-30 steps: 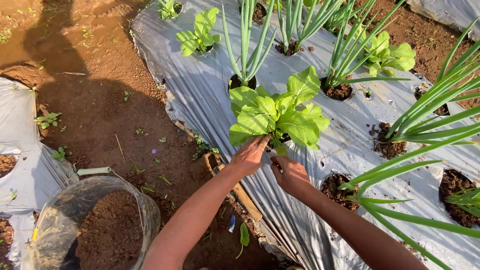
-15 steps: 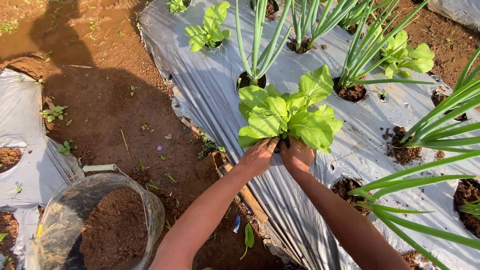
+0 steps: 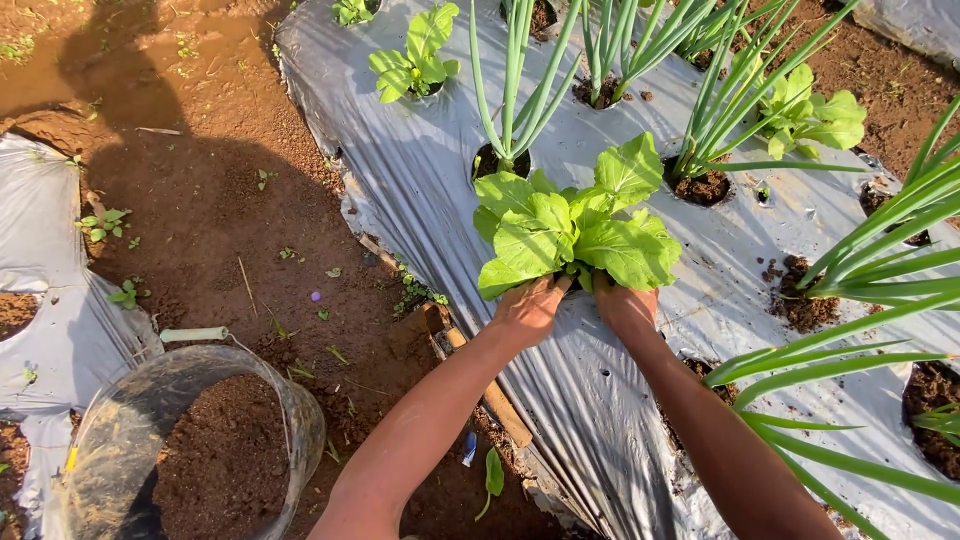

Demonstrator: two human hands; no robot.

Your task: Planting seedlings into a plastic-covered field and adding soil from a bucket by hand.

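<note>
A leafy green lettuce plant [image 3: 570, 225] grows through a hole in the silver plastic sheet [image 3: 420, 180] that covers the raised bed. My left hand [image 3: 527, 308] reaches under its leaves on the left of the base. On the right of the base, my right hand [image 3: 624, 303] presses in, its fingertips hidden by the leaves. The two hands nearly touch around the stem. I cannot see the stem or the soil hole under the foliage.
A clear plastic bucket [image 3: 150, 455] filled with brown soil stands at the lower left on the dirt path. Tall green onion plants [image 3: 515, 80] and smaller lettuces [image 3: 415, 55] grow in other holes. Long onion leaves [image 3: 850, 350] cross above my right forearm.
Both hands moved forward and closer together, from apart in front of the lettuce to tucked under its leaves at the base.
</note>
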